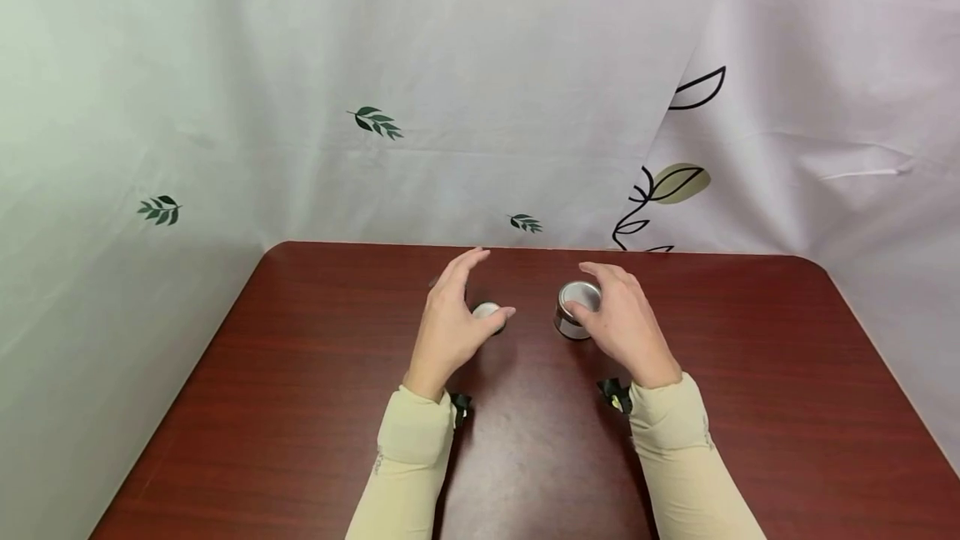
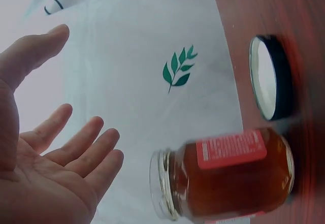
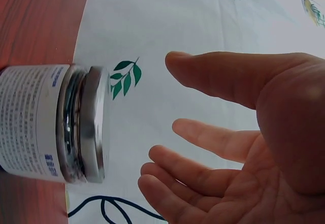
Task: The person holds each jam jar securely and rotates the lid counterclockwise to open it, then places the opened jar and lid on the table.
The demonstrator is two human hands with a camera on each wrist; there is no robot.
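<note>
My left hand (image 1: 450, 319) hovers with fingers spread over a glass jar (image 2: 233, 178) of amber-brown contents with a red label. The jar's mouth is uncovered, and my hand hides most of it in the head view. Beside it a black lid (image 2: 282, 79) lies with its white inside facing up, close to my left thumb in the head view. My right hand (image 1: 618, 315), thumb and fingers apart, is above a second jar (image 3: 33, 122) with a white printed label and a silver lid (image 3: 94, 125) on top. Neither hand holds anything.
Both jars stand toward the far side of a dark red wooden table (image 1: 300, 398). Behind it hangs a white cloth (image 1: 465, 65) with leaf prints. Black devices (image 1: 615, 396) are strapped at both wrists, below light yellow sleeves (image 1: 675, 432).
</note>
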